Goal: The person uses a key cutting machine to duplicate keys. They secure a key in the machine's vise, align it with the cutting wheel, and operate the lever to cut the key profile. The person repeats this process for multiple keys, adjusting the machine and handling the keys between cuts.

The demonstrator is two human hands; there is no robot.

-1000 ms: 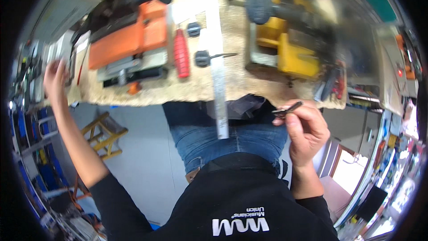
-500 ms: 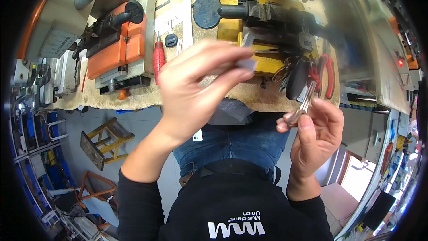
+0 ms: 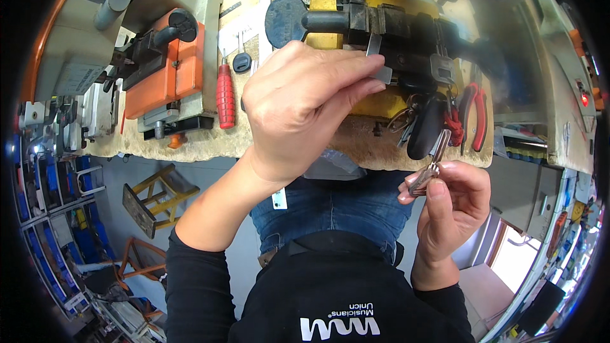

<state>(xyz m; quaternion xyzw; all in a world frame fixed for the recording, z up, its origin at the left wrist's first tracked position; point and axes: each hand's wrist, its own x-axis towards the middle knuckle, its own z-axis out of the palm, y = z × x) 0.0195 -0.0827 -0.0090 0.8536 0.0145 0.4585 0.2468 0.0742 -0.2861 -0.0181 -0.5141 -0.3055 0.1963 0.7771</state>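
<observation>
Over the front of the yellow key-cutting machine (image 3: 375, 107), my left hand (image 3: 289, 111) pinches a thin flat grey metal piece (image 3: 374, 44). Its two pale ends stick out past my fingertips, beside the dark clamp (image 3: 401, 57); whether they touch it I cannot tell. Lower right, in front of the bench edge, my right hand (image 3: 457, 206) is closed on a silver key (image 3: 440, 150), blade pointing up and away. A brownish metal part lies between the thumb and fingers. Hanging near the clamp is a key (image 3: 442, 68) on a bunch with a black fob (image 3: 426, 126).
Red-handled pliers (image 3: 473, 114) lie right of the fob. To the left stand an orange key machine (image 3: 168, 82), a red-handled screwdriver (image 3: 225, 95) and a black-headed key (image 3: 241, 60). A round black knob (image 3: 286, 22) juts out above my left hand. A wooden stool (image 3: 155, 200) stands on the floor.
My left hand has moved right with the metal piece, closer to the clamp, and is less blurred. My right hand keeps its hold on the key and sits slightly lower in view.
</observation>
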